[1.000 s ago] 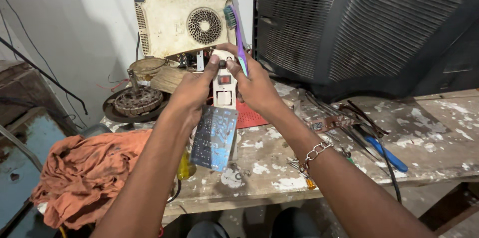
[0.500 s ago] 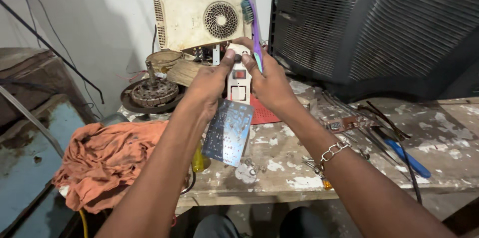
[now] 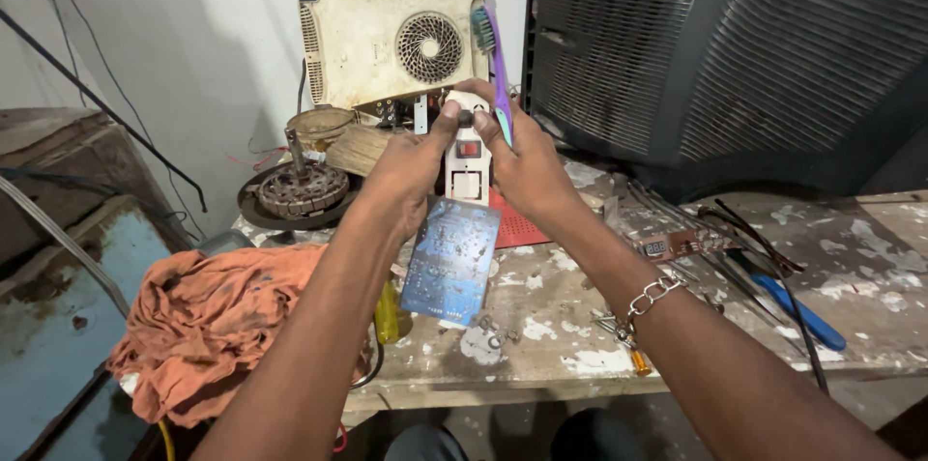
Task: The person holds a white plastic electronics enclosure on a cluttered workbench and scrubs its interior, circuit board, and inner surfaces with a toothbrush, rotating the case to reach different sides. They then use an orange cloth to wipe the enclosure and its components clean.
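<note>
Both my hands hold up a white plastic switch panel (image 3: 468, 163) with a red rocker switch, above the workbench. My left hand (image 3: 406, 171) grips its left side and also holds a blue circuit board (image 3: 451, 259) that hangs below. My right hand (image 3: 527, 166) grips the panel's right side and has a purple toothbrush (image 3: 497, 74) with green bristles clamped against it, bristles up. A metal chain bracelet (image 3: 650, 294) is on my right wrist.
A cream appliance housing (image 3: 372, 36) with a round fan grille leans on the wall. A motor winding (image 3: 300, 192) and an orange rag (image 3: 208, 316) lie left. A large black grilled cabinet (image 3: 735, 45) stands right; blue-handled pliers (image 3: 788, 302), wires and a red mesh piece (image 3: 517, 227) lie on the paint-stained bench (image 3: 541, 326).
The view has shifted slightly, so hands and panel sit a bit further right in frame. Both hands keep the same grip on the panel, board and toothbrush.
</note>
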{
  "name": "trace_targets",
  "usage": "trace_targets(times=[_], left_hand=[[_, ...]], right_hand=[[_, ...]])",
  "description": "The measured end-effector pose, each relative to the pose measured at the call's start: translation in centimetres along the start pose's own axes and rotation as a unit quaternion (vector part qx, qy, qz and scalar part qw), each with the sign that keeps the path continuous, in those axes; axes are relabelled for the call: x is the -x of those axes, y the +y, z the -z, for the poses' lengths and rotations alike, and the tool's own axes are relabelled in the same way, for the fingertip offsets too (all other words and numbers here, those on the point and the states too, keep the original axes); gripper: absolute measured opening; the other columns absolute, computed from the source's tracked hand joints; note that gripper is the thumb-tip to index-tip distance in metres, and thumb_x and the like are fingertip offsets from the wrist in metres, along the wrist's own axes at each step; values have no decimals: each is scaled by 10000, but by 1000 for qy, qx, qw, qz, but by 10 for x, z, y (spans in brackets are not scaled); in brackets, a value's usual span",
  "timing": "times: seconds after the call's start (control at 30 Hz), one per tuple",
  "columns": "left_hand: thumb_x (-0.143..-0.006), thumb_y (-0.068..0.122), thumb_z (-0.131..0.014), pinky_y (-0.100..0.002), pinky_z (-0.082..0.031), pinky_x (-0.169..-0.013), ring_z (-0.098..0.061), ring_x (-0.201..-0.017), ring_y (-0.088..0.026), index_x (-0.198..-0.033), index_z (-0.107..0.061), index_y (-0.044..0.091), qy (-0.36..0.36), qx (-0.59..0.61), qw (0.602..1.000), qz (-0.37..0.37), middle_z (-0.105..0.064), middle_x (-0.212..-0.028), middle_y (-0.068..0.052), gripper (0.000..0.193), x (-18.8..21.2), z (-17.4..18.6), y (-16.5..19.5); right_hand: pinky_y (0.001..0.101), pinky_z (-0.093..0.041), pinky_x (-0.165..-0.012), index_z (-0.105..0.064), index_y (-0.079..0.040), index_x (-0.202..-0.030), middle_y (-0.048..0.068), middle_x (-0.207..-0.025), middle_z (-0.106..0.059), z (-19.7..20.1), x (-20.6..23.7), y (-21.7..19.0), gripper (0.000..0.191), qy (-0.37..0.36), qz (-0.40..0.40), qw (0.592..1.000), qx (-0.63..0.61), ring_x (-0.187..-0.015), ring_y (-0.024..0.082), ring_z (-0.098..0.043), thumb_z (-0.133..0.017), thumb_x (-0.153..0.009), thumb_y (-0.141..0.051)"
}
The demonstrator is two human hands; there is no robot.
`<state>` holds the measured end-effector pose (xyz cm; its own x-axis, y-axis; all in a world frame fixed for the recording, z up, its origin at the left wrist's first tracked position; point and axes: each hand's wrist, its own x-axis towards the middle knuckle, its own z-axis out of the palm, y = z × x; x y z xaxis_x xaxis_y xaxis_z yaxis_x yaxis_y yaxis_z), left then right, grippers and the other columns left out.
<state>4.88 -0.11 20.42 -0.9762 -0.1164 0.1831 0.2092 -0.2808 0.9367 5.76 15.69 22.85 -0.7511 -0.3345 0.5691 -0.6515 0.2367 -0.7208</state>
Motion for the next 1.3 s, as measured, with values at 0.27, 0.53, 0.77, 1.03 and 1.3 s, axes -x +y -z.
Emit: trace_targets(times=[0.27,0.53,0.77,1.03,1.3], left_hand=[[-831,401,-799,-384,-613,-664,-756,-795,-203,-1116,-733,-40,48,50,997,19,-780,-968,-120,529,20,-10,8],[-820,293,-833,-381,-617,-590,-734,-677,-195,-1009,-746,-79,62,78,995,-15,-778,-871,-132,426,17,-4,2],[-826,331,-844,-302,-505,-496,-608,-531,-117,-845,-807,-58,164,-213,960,-82,-714,-670,-75,391,23,-4,12],[-853,261,-815,-308,-465,-458,-598,-514,-117,-870,-795,-83,96,-164,980,-53,-714,-672,-81,345,17,-3,17],[-935,314,-727,-314,-495,-497,-614,-549,-127,-941,-758,-88,23,-166,986,5,-723,-732,-93,404,4,10,19]], right_hand=[[327,-512,-1001,-572,-149,-1410,91,-1267,-712,7,-8,5,349,-7,75,997,-9,-1165,162,-654,-468,-1092,-247],[338,-514,-992,-564,-163,-1409,77,-1292,-707,4,-17,14,349,-17,63,998,-5,-1167,174,-653,-470,-1087,-260],[322,-570,-811,-570,-202,-1421,43,-1131,-730,3,-14,13,370,-12,44,999,-2,-929,124,-656,-478,-1069,-272],[319,-559,-841,-569,-199,-1426,58,-1087,-740,7,-9,11,362,-3,66,998,24,-928,120,-665,-479,-1083,-268],[361,-523,-987,-564,-145,-1432,109,-1216,-737,3,-14,19,335,6,153,988,30,-1120,206,-692,-481,-1118,-224]])
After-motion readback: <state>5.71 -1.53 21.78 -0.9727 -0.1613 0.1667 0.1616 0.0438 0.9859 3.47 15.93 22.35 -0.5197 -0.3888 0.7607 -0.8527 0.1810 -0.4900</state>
